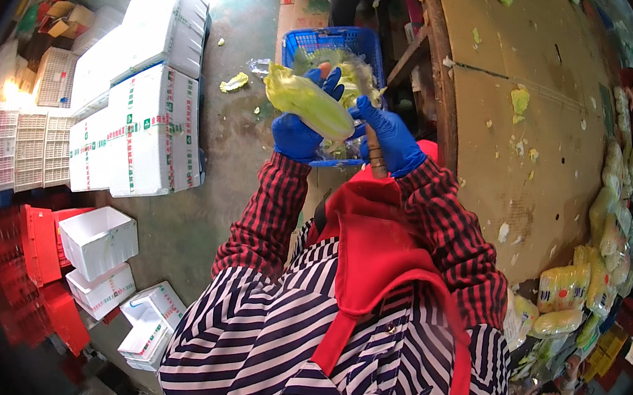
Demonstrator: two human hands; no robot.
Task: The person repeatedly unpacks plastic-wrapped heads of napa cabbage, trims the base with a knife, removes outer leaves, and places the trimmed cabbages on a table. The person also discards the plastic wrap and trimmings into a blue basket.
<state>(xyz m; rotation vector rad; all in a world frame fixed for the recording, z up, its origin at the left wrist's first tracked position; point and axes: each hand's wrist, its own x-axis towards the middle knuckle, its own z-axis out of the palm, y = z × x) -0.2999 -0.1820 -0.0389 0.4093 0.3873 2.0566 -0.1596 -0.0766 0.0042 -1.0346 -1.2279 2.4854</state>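
My left hand [298, 136], in a blue glove, holds a napa cabbage [310, 103] from below and behind, its leafy end to the left and its pale base to the right. My right hand [393, 139], also gloved in blue, grips the wooden handle [376, 154] of a tool close to the cabbage's base; a blurred blade seems to rise from it. Beneath both hands, a blue plastic basket [334, 31] stands on the floor with loose cabbage leaves [358, 77] in it.
To the right is a cardboard-covered table [521, 178] with leaf scraps; wrapped cabbages [564, 287] line its far side. White foam boxes [152, 134] are stacked on the left, near red crates [39, 246] and open foam boxes [98, 241]. A loose leaf [234, 82] lies on the floor. Other people are partly visible.
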